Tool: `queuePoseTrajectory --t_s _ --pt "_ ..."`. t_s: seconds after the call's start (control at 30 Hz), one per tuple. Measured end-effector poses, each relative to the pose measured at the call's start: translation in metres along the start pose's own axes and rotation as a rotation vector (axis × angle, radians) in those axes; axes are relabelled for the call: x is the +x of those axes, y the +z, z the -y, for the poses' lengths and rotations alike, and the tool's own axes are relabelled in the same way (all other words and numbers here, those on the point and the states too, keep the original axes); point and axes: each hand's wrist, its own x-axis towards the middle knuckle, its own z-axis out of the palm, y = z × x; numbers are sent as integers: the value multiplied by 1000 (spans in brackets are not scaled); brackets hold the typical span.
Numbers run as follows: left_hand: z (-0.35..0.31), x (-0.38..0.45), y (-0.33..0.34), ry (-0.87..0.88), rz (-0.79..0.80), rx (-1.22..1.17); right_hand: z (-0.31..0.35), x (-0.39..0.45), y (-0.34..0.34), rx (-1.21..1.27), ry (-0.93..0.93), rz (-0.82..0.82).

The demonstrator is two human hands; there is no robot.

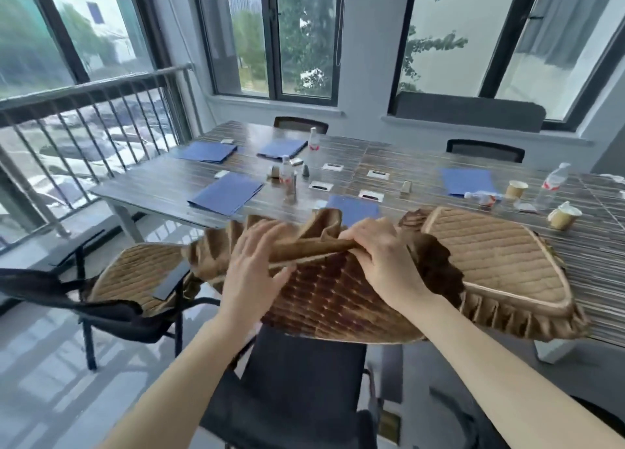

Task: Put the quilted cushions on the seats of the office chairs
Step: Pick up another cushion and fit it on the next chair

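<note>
I hold a brown quilted cushion point(324, 299) with a ruffled border in the air above the black seat of the office chair point(297, 374) right in front of me. My left hand point(253, 266) holds its far rim, fingers over the top and thumb on the near side. My right hand point(382, 255) grips the same piped rim further right. A second tan cushion point(493, 259) lies on the table's near edge to the right. A third cushion point(135, 276) rests on the seat of the black chair point(101, 313) to my left.
The long striped table point(169, 184) carries blue folders, water bottles, paper cups point(563, 217) and small cable boxes. Two more chairs point(485, 151) stand behind it under the windows. A metal railing point(84, 110) runs along the left.
</note>
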Motion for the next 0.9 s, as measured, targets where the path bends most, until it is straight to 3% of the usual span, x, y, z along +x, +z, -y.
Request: queuePoseTrajectory --t_s 0.07,0.17,0.4,0.5,0.7,0.83,0.9 --pt "10 14 -3 18 175 80 14 9 13 -44 -42 -23" --pt "27 22 -4 -91 365 81 22 25 31 -32 -16 -97" --pt "57 20 2 -288 240 -75 21 33 43 47 75 -212" --pt "69 22 1 -369 231 -260 -3 23 45 121 199 -162" --pt "72 36 -24 -454 140 -453 -84 -25 76 213 816 225" --pt "74 46 -48 -511 83 -522 -120 -42 87 436 1146 204" --pt "79 49 -59 -522 58 -596 -126 -45 81 721 1397 151"
